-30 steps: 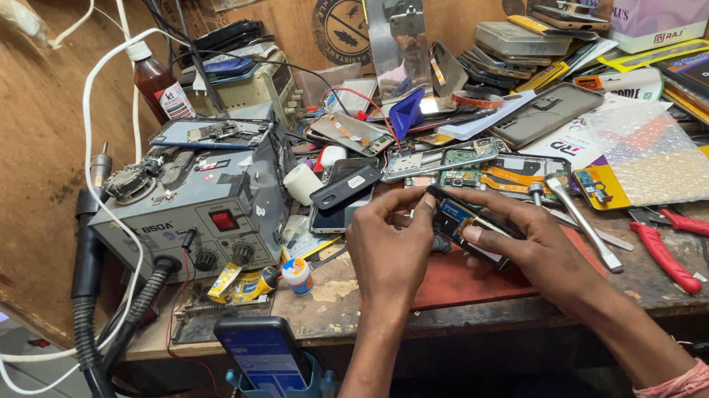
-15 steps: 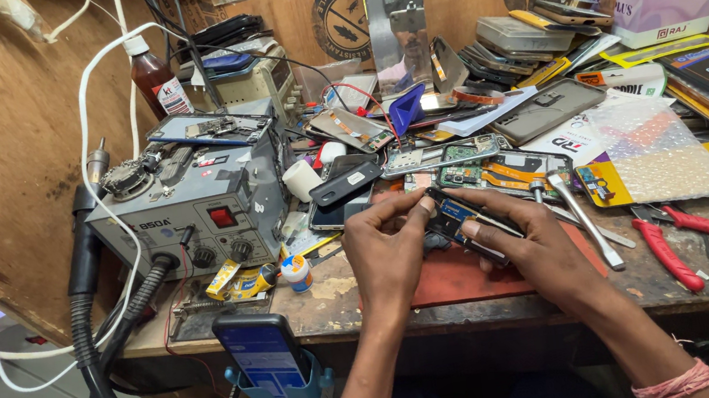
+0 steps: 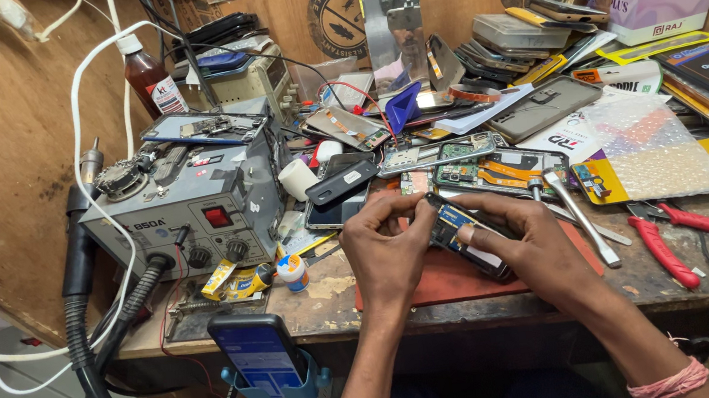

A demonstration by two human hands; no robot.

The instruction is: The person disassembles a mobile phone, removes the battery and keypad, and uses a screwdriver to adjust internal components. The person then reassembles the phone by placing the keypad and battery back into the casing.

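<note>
Far left of my hands, a blue holder [image 3: 257,392] clipped at the bench edge cradles an upright phone [image 3: 257,353]; just left of them stands a small white bottle [image 3: 293,272]. My left hand [image 3: 391,253] and right hand [image 3: 533,250] sit close together, both pinching the opened phone [image 3: 461,232] over the red mat [image 3: 438,281]. Right of them lie red pliers [image 3: 693,237]. Since the earlier frame my left fingers have curled lower onto the phone's top edge; everything else stays put
</note>
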